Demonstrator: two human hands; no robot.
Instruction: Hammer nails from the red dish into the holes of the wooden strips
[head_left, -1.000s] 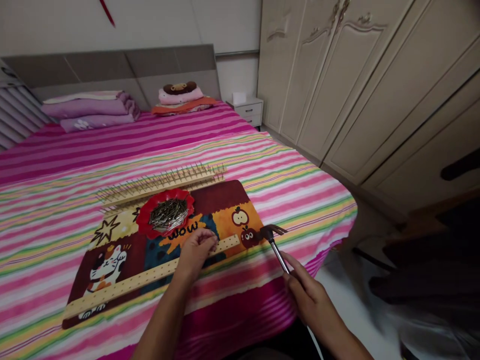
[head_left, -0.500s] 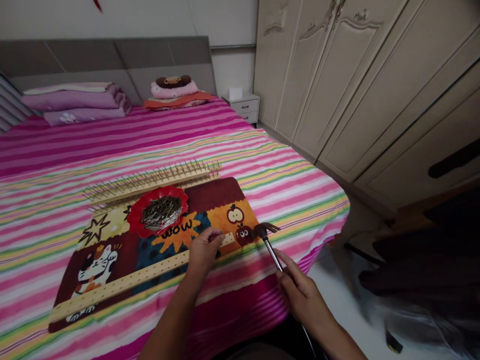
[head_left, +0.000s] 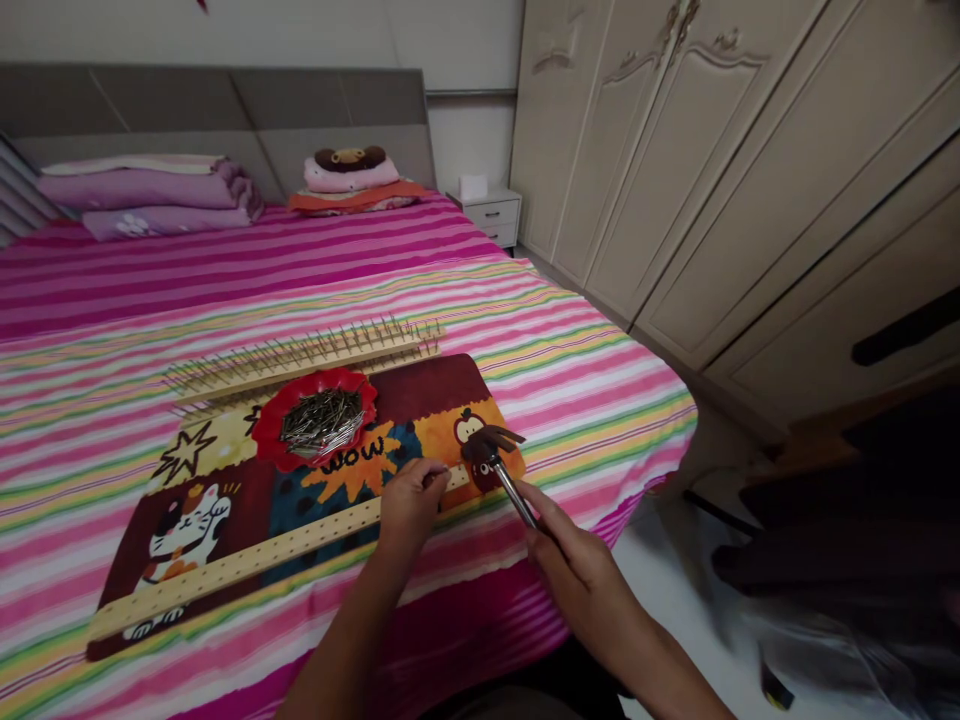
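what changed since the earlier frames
The right hand brought the hammer leftward, its head now over the apple print near the left hand, which shifted right along the holed wooden strip. Nothing was visibly taken up or let go. The red bowl of nails stayed put.

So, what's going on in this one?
A person's right-hand grip holds a hammer, its head over the right end of a printed mat. The left-hand grip is curled at a dotted wooden strip; whether it pinches anything is unclear. Farther back are a red bowl of nails and nail-studded wood.
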